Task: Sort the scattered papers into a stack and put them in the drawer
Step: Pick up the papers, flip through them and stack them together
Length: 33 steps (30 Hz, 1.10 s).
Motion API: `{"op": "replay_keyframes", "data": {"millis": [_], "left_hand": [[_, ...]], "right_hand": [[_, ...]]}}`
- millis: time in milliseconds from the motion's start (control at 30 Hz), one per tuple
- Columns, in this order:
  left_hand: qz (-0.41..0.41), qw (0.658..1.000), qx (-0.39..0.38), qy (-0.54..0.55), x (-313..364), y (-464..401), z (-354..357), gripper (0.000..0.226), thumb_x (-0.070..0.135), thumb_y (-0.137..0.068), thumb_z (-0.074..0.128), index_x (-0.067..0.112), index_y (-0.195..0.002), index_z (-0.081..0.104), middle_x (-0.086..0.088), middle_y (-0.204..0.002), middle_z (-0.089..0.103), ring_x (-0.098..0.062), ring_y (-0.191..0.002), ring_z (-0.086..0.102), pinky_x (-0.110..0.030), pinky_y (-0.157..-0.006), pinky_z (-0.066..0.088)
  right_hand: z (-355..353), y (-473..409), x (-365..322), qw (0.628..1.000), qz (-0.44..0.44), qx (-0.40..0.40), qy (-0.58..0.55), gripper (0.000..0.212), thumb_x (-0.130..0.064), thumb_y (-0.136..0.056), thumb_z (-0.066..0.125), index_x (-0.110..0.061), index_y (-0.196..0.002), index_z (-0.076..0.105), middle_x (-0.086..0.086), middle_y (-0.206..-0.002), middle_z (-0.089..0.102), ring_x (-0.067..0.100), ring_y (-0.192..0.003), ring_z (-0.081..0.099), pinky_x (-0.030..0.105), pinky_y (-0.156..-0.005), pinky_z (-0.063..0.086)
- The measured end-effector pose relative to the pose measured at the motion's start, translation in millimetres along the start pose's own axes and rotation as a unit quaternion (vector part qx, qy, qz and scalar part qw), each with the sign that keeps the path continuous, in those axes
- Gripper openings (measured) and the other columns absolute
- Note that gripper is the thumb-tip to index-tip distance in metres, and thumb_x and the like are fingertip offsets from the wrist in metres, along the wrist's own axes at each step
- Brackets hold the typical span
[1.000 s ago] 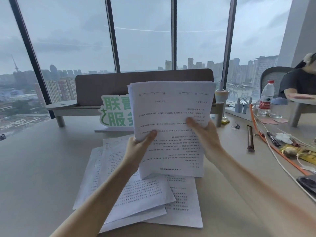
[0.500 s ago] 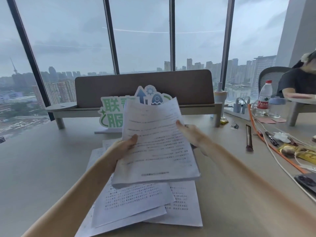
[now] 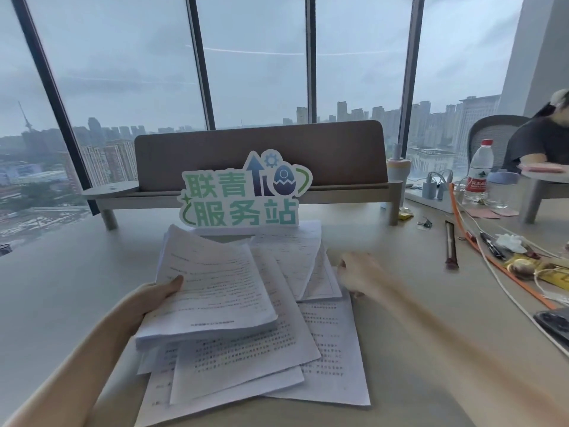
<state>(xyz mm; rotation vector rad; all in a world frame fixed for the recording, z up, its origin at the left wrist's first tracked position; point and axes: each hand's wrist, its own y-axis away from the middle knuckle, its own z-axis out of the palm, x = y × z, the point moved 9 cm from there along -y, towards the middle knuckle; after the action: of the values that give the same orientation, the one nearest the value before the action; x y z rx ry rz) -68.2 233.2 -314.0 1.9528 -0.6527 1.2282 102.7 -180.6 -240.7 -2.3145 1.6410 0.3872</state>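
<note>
Now the left hand (image 3: 154, 298) grips a paper stack (image 3: 212, 288) above loose papers (image 3: 332, 349) on the desk (image 3: 61, 288); the blurry right hand (image 3: 360, 272) seems open.

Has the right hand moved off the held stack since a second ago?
Yes. The right hand let go of the stack and moved right and down, now low over the desk, well below the green sign.

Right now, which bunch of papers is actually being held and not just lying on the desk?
The thick bundle on the left: the left hand grips its edge, lifting it above the loose sheets beneath.
</note>
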Motion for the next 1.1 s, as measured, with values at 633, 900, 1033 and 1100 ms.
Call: {"op": "replay_keyframes", "data": {"millis": [633,900,1033,1100], "left_hand": [[0.054,0.996,-0.077,0.001,43,34,112,0.041,0.033,-0.089,0.072,-0.002,-0.11,0.069,-0.016,-0.086,0.077,-0.032,-0.071,0.075,-0.033,-0.054,0.059],[0.058,0.995,-0.079,0.014,42,37,114,0.037,0.032,-0.09,0.071,-0.001,-0.107,0.069,-0.014,-0.078,0.077,-0.03,-0.064,0.075,-0.032,-0.048,0.057],[0.043,0.994,-0.093,0.043,42,35,109,0.043,0.039,-0.088,0.071,0.002,-0.111,0.069,-0.019,-0.091,0.077,-0.036,-0.075,0.074,-0.04,-0.061,0.061],[0.031,0.992,-0.107,0.054,41,35,105,0.049,0.044,-0.087,0.07,0.004,-0.116,0.067,-0.021,-0.103,0.074,-0.039,-0.087,0.073,-0.047,-0.076,0.06]], "right_hand": [[11,-13,76,0.926,0.17,0.003,-0.336,0.094,-0.041,-0.069,0.09,-0.012,-0.14,0.035,0.017,-0.138,0.047,0.033,-0.11,0.055,0.038,-0.08,0.054],[11,-10,76,0.947,0.149,-0.005,-0.283,0.08,-0.022,-0.062,0.095,-0.011,-0.126,0.049,0.006,-0.12,0.06,0.025,-0.106,0.056,0.035,-0.083,0.05],[9,-8,76,0.933,0.146,0.022,-0.329,0.109,-0.012,-0.053,0.097,-0.018,-0.146,0.041,0.01,-0.126,0.061,0.031,-0.111,0.06,0.04,-0.083,0.056],[9,-6,78,0.906,0.164,0.013,-0.39,0.101,-0.004,-0.057,0.095,-0.015,-0.143,0.042,0.011,-0.122,0.062,0.032,-0.104,0.063,0.037,-0.069,0.057]]}}
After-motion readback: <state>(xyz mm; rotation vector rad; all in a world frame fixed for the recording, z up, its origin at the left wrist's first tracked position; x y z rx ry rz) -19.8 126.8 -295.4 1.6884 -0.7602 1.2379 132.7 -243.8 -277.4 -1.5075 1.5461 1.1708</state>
